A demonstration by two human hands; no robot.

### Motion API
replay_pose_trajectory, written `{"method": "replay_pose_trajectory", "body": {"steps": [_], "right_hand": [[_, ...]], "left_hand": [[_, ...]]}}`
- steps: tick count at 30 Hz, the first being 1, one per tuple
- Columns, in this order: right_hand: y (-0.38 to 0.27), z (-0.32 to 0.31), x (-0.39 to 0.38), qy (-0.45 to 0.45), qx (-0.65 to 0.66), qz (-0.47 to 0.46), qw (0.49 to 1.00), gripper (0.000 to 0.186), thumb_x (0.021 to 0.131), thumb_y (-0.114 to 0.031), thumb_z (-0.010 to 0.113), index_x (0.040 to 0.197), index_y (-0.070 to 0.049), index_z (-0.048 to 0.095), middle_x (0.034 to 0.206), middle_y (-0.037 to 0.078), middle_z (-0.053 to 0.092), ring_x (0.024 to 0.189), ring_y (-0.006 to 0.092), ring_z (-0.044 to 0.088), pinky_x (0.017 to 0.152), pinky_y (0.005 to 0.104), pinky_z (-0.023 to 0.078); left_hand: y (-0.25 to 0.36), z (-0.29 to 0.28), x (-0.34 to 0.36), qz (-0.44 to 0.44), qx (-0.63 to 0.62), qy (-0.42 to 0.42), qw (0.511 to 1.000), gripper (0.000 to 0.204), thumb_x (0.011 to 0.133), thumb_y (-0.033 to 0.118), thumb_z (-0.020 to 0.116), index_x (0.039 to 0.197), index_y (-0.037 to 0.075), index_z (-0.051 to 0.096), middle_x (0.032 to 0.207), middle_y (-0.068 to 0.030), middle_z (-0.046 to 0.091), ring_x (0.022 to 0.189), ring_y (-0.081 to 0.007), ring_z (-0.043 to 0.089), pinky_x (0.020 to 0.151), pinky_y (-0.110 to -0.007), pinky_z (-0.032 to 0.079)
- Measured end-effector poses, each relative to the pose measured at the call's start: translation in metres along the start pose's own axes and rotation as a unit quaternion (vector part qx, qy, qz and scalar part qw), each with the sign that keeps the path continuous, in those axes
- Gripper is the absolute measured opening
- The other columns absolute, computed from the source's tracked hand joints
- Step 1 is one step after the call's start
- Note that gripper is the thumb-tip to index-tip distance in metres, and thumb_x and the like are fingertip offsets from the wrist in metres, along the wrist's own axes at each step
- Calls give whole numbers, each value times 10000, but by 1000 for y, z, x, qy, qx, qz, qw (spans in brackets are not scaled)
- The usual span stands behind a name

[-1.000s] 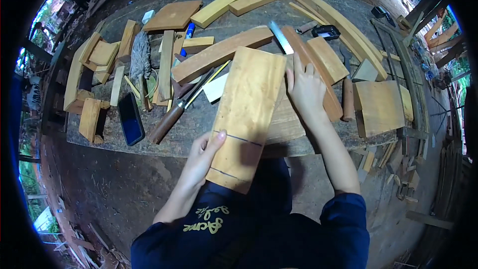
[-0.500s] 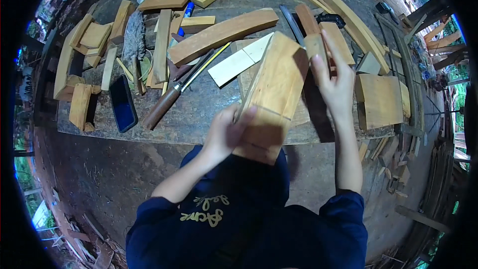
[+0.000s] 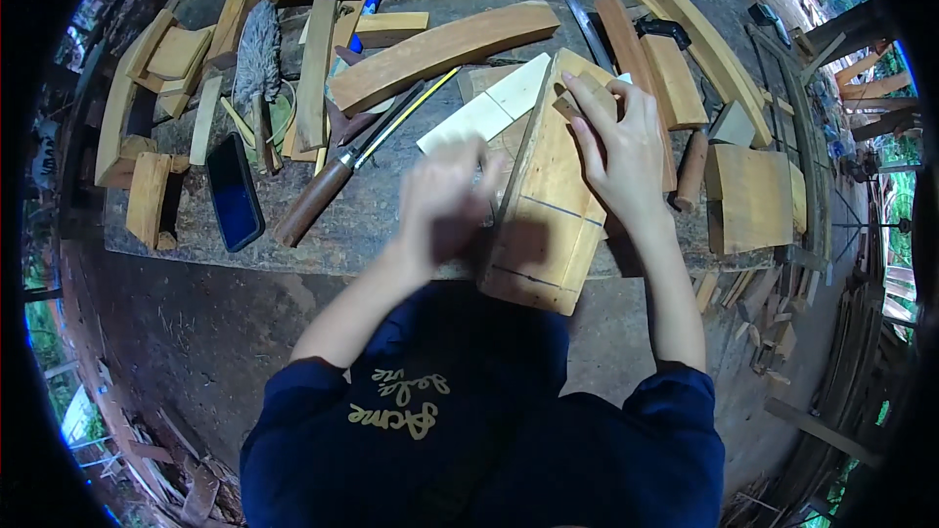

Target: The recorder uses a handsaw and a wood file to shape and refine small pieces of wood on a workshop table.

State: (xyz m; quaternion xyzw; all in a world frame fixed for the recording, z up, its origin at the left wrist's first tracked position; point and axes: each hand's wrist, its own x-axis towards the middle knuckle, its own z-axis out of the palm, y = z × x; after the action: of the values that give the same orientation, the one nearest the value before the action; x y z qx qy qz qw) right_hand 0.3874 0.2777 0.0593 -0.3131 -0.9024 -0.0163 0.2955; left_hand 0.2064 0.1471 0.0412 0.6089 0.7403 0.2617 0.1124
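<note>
Workbench [image 3: 391, 225] fills the view, cluttered with offcuts. Long curved wooden strip [image 3: 445, 49] lies across the middle, well behind your hands. Wooden board [image 3: 548, 191] sits tilted up on edge at the bench's near side, its lower end hanging past the bench edge toward you; pencil lines cross its face near that end. Square wooden block [image 3: 748, 198] lies flat to the right of it, apart.

Your right hand [image 3: 626, 142] clamps the board's top end: fingers [image 3: 587, 117] curled over the upper edge, thumb on the far side, a firm closed grip on the wood. Your left hand [image 3: 445, 200] is motion-blurred just left of the board, beside its left edge; fingers look loosely bent, but you can't tell whether they grip or even touch it.

White flat piece [image 3: 484, 112] lies behind the left hand, touching the board's left side. Chisel with brown handle [image 3: 328, 186] lies diagonally further left. Dark phone [image 3: 235, 191] rests flat near the bench's left front. Blue marker [image 3: 367, 5] lies near the back.
</note>
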Motion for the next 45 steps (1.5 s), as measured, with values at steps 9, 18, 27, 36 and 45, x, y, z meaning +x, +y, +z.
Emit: {"method": "replay_pose_trajectory", "body": {"steps": [9,18,27,36,45], "right_hand": [[-3,-5,2,3,51,19,999,483,851,-180,699,1322,-271,635,1004,144,558,960,308,517,839,412,444],[-7,-1,-7,2,77,3,997,489,840,-165,703,1316,-257,640,1021,141,575,971,312,528,827,410,427],[-12,3,-2,0,13,20,1000,462,839,-170,703,1293,-244,654,1025,146,579,981,299,529,802,395,405],[14,29,39,46,30,-17,998,447,827,-100,699,1248,-246,678,1048,123,598,1011,303,536,855,411,412],[-41,-27,-44,-91,130,-46,986,389,752,-85,700,1131,-169,723,1066,151,588,1000,340,550,856,451,424]], "left_hand": [[-34,6,27,54,150,86,983,613,896,465,637,1330,37,571,869,-154,619,841,-316,618,806,-409,413],[-29,-22,-4,-14,157,127,979,604,854,387,702,1311,11,579,891,-159,608,800,-319,647,648,-415,530],[-35,-22,9,1,150,192,970,506,872,305,697,1265,0,609,908,-144,599,872,-304,626,720,-400,507],[-35,31,83,-19,156,217,963,324,921,270,629,1096,-3,640,1183,-183,547,1099,-335,494,887,-467,376],[-36,47,109,182,113,195,957,556,786,-20,582,1295,204,603,1396,-96,480,1323,-283,419,1042,-502,321]]}}
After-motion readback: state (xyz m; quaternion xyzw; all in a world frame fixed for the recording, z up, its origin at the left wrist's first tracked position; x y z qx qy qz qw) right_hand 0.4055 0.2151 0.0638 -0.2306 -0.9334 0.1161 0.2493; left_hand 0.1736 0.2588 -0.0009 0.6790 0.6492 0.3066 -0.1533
